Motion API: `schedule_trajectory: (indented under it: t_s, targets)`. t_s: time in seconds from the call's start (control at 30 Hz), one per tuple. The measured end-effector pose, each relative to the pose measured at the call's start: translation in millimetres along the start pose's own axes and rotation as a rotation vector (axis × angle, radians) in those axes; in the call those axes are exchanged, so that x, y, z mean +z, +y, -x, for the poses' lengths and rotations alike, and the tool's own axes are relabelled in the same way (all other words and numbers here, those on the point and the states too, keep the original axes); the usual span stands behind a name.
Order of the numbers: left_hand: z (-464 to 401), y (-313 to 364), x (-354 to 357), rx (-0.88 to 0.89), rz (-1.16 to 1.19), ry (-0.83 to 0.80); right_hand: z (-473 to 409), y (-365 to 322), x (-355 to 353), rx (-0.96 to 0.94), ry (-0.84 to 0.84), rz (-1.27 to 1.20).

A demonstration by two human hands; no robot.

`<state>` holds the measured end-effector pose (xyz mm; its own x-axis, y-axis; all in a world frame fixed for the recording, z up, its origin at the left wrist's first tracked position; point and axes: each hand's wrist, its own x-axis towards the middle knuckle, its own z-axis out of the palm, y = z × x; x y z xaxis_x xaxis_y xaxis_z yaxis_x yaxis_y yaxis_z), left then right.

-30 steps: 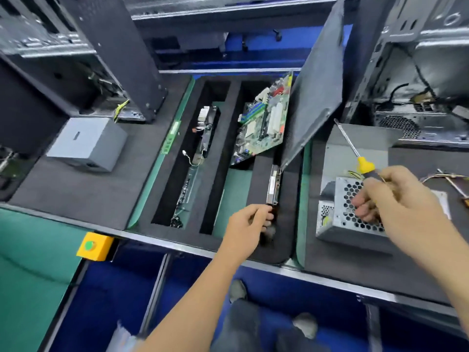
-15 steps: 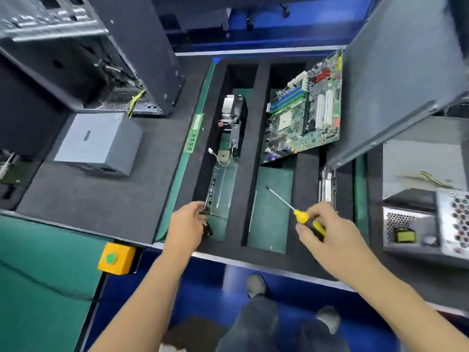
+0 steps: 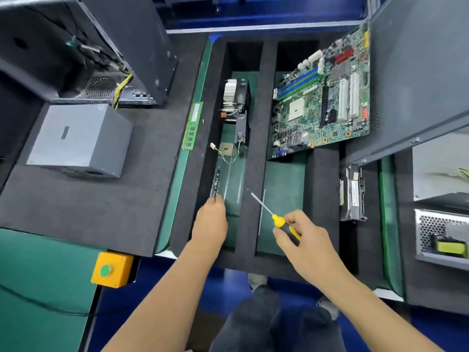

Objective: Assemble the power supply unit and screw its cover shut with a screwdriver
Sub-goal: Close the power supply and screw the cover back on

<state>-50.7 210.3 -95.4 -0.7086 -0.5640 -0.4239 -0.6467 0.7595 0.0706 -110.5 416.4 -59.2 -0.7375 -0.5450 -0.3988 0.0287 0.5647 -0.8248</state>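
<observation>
My right hand (image 3: 302, 240) grips a screwdriver (image 3: 284, 224) by its yellow and black handle, the shaft pointing up and left over the foam divider. My left hand (image 3: 210, 219) reaches into the left slot of the black foam tray (image 3: 256, 153), its curled fingertips pinching a small dark part (image 3: 214, 197) beside a narrow strip lying in the slot. The open power supply unit (image 3: 441, 237), with a mesh wall and a yellow component inside, sits at the far right, apart from both hands. A closed grey power supply box (image 3: 78, 138) rests on the foam at the left.
A motherboard (image 3: 324, 100) leans in the tray's right slot, and a heatsink with fan (image 3: 236, 102) lies in the left slot. A memory stick (image 3: 193, 125), a hard drive (image 3: 352, 191), a large grey case panel (image 3: 418, 72), an open computer case (image 3: 83, 52) and a yellow button box (image 3: 111, 270) surround the tray.
My view and both hands shifted left from the open power supply unit. My left hand went from the hard drive slot to the left slot. My right hand carried the screwdriver over the tray.
</observation>
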Motion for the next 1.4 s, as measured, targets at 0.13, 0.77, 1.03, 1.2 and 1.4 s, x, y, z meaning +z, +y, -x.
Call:
schedule_trajectory:
  t_s: [0.13,0.77,1.03,1.2,1.4]
  targets:
    - [-2.7,4.1,4.5,0.009,0.004,0.012,-0.2,1.1,-3.3,0.023,0.014,-0.068]
    - [-28.7,-21.7,-34.7,0.298,-0.51,0.218,0.2,1.0,-4.1,0.022,0.068,-0.151]
    - [-31.6,-10.7,-27.4,0.286,-0.711,0.105,-0.4,2.2,-2.9,0.012,0.071,-0.162]
    - [-33.6,-9.2,-24.5,0.292,-0.736,0.078,-1.5,4.1,-0.7,0.01,0.074,-0.166]
    - [-37.2,-5.6,-21.3,0.296,-0.722,0.089,-1.7,4.6,1.2,0.019,0.08,-0.167]
